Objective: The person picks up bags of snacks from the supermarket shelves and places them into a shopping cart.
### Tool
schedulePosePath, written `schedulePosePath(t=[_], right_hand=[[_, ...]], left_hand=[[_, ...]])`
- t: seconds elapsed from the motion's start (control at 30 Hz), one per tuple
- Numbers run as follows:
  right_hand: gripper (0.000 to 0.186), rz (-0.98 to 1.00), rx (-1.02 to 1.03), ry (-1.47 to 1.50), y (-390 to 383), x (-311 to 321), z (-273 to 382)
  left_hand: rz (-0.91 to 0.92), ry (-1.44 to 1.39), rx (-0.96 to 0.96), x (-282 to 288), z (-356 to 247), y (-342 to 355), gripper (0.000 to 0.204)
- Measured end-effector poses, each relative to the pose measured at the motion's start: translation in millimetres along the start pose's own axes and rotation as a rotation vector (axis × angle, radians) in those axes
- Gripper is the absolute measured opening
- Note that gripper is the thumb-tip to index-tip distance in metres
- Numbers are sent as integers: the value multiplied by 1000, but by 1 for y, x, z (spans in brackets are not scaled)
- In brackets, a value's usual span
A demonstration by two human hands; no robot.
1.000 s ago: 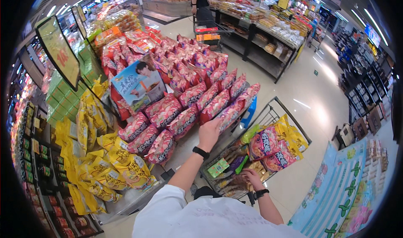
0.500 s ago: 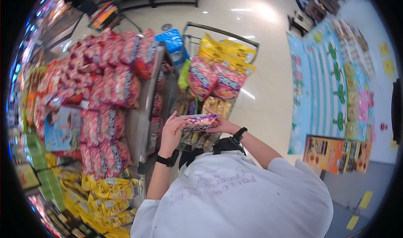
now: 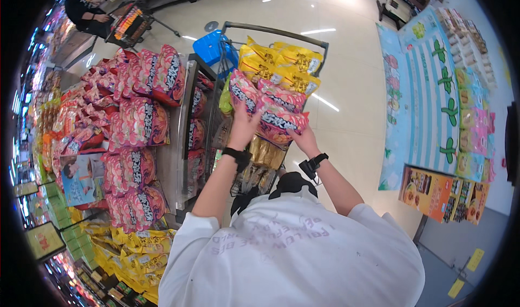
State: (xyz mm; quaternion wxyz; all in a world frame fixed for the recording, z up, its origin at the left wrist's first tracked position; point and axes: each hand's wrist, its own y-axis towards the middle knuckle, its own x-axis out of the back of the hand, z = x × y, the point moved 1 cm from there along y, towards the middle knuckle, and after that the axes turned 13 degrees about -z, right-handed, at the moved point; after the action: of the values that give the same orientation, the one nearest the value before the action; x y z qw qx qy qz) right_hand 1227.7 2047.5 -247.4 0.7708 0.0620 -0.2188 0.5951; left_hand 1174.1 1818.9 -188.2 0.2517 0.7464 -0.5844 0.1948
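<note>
A pink snack bag (image 3: 280,122) lies between my two hands, over the front part of a loaded cart. My left hand (image 3: 246,125) grips its left end, and my right hand (image 3: 305,140) has hold of its right lower corner. Against its far side rest more pink snack bags (image 3: 245,90) in the cart. Beyond those lie yellow bags (image 3: 281,60), close to the dark cart frame (image 3: 276,28). Gold-wrapped packs (image 3: 265,154) sit on the near side, partly under the held bag. The fingers beneath the bag are partly hidden.
Left of the cart stands a display shelf (image 3: 189,128) stacked with pink bags (image 3: 142,120), with yellow bags (image 3: 135,253) nearer me. A blue plastic container (image 3: 210,50) is beside the cart's far left. Another person (image 3: 86,14) is at the far left with a trolley (image 3: 130,28).
Both hands have moved forward, away from my body, carrying the pink bag onto the bags in the cart. Its printed front now faces up. A person has come into view at far left.
</note>
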Motion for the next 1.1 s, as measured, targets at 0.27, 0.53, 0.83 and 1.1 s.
schedulePosePath(t=[0.27, 0.53, 0.83, 1.1], right_hand=[[57, 72, -14, -32, 8, -9, -6], [54, 201, -41, -137, 51, -19, -60], [89, 457, -486, -290, 8, -14, -54], [49, 597, 45, -710, -23, -21, -49]], left_hand=[[285, -30, 383, -18, 18, -45, 85], [212, 58, 269, 14, 45, -56, 62], [-379, 27, 394, 176, 64, -66, 34], [-574, -86, 51, 220, 61, 18, 45]])
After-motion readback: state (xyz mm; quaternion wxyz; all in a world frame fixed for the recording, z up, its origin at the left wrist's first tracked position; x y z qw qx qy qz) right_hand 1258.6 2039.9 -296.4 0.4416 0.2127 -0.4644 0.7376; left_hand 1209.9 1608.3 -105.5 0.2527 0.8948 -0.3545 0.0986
